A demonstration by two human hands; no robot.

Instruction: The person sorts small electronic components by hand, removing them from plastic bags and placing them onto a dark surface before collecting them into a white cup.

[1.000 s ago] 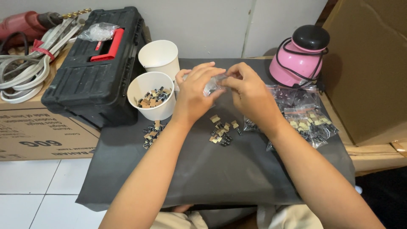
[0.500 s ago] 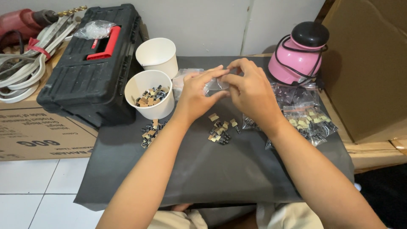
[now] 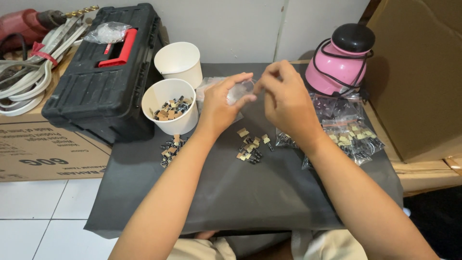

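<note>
Left hand (image 3: 222, 103) and right hand (image 3: 285, 98) are raised over the desk (image 3: 250, 192), fingers pinched on opposite edges of a small clear bag (image 3: 239, 91), apparently to part its mouth. Loose components (image 3: 250, 148) lie below; a paper cup (image 3: 169, 106) of them stands left. Filled bags (image 3: 349, 132) sit right.
</note>
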